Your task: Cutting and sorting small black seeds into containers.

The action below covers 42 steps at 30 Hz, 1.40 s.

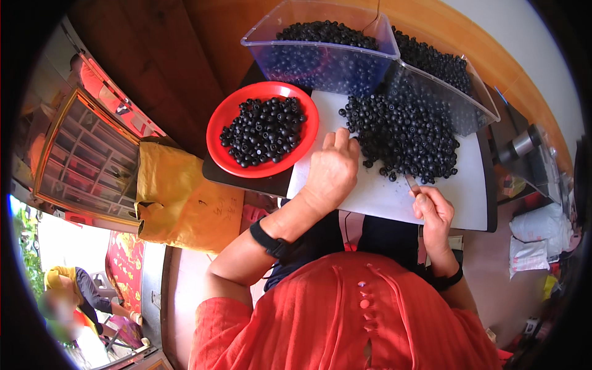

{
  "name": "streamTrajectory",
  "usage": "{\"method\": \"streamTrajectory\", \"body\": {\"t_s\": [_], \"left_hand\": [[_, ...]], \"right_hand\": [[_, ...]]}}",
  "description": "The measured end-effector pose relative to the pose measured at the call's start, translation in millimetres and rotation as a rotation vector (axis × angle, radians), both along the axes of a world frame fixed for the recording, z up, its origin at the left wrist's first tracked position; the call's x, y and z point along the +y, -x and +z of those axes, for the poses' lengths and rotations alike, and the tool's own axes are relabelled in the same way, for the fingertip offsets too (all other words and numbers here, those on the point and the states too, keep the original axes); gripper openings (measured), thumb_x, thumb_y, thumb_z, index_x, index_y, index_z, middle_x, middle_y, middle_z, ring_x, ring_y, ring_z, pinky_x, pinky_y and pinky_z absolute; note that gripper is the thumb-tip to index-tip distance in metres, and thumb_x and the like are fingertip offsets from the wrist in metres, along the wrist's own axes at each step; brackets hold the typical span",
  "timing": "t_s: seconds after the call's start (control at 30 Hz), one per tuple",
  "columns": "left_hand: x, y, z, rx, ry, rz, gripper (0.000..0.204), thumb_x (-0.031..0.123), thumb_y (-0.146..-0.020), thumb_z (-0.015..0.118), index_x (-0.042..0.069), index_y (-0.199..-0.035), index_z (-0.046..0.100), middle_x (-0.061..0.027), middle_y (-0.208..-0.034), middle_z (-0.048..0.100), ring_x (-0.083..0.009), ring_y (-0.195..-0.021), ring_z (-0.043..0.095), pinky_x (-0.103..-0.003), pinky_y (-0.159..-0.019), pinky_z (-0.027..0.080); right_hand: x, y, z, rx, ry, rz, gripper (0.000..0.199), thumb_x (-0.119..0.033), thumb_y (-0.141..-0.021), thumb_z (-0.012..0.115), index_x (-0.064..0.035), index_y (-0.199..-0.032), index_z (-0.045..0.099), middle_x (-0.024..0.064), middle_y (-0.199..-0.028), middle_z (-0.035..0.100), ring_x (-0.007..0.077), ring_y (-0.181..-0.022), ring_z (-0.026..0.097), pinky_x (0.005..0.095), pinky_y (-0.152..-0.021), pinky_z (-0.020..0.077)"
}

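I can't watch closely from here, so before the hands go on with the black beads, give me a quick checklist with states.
1. Left hand at the edge of the bead pile: ok.
2. Right hand holds a thin tool: ok; tool type: cannot tell.
3. Red plate has room left: ok.
4. White board has bare working area: ok.
5. Clear bins upright behind the board: ok.

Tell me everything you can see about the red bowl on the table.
The red bowl is round and shallow, glossy like plastic, with a smooth raised rim. It sits upright, partly on a dark tray and left of the white board, in front of a clear tub. It holds a low heap of small black beads with holes, covering most of its floor and leaving the rim bare. Neither hand touches it; the left hand rests on the board close to its right.
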State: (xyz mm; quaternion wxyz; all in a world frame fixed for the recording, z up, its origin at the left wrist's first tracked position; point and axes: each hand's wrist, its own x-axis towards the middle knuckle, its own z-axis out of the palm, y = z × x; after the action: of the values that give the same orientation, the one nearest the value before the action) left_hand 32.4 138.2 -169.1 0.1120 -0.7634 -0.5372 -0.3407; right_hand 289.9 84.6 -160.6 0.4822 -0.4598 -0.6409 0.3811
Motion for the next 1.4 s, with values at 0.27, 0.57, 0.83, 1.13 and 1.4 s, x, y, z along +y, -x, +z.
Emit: {"method": "streamTrajectory", "body": {"t_s": [0.27, 0.57, 0.83, 1.13, 1.4], "left_hand": [[-25, 2, -1, 0.168, 0.058, -0.094, 0.018, 0.007, -0.075, 0.064, 0.003, -0.093, 0.061, -0.0135, -0.099, 0.052, -0.0312, -0.092, 0.058, -0.041, -0.067, 0.056], [-29, -1, -5, 0.218, 0.017, 0.109, 0.013, 0.005, -0.079, 0.064, -0.001, -0.089, 0.061, -0.0171, -0.096, 0.055, -0.0347, -0.092, 0.056, -0.042, -0.073, 0.055], [-38, -4, 18, -0.621, 0.310, -0.186, 0.019, 0.003, -0.088, 0.073, 0.002, -0.107, 0.077, -0.0085, -0.089, 0.066, -0.0192, -0.076, 0.064, -0.032, -0.071, 0.053], [-50, -19, 17, -1.654, 0.801, -0.504, 0.026, -0.003, -0.102, 0.059, -0.007, -0.125, 0.069, -0.0091, -0.102, 0.068, -0.0163, -0.084, 0.064, -0.029, -0.068, 0.054], [-52, -21, 13, -1.646, 0.803, -0.527, 0.030, 0.002, -0.103, 0.058, -0.007, -0.131, 0.065, -0.0121, -0.100, 0.068, -0.0176, -0.087, 0.064, -0.029, -0.068, 0.053]], "right_hand": [[6, -5, 18, 0.213, 0.077, 0.179, 0.021, -0.015, -0.104, 0.065, 0.0059, -0.107, 0.069, 0.0001, -0.076, 0.059, 0.0061, -0.066, 0.049, 0.0231, -0.062, 0.0397], [4, -5, 34, -0.205, -0.347, 0.203, 0.004, -0.002, -0.099, 0.065, 0.0025, -0.100, 0.065, 0.0083, -0.088, 0.067, 0.0120, -0.077, 0.062, 0.0271, -0.069, 0.0484], [9, 18, 17, -0.073, -0.246, 0.082, 0.013, -0.009, -0.098, 0.071, 0.0011, -0.094, 0.065, 0.0068, -0.067, 0.064, 0.0090, -0.055, 0.053, 0.0277, -0.053, 0.0442], [18, 32, 14, -0.272, -0.222, 0.002, 0.027, -0.026, -0.099, 0.071, -0.0070, -0.081, 0.063, 0.0092, -0.056, 0.056, 0.0247, -0.047, 0.055, 0.0384, -0.047, 0.0409], [18, 33, 11, -0.393, -0.302, -0.010, 0.032, -0.029, -0.100, 0.069, -0.0087, -0.078, 0.058, 0.0088, -0.056, 0.057, 0.0291, -0.048, 0.058, 0.0417, -0.047, 0.0424]]}}
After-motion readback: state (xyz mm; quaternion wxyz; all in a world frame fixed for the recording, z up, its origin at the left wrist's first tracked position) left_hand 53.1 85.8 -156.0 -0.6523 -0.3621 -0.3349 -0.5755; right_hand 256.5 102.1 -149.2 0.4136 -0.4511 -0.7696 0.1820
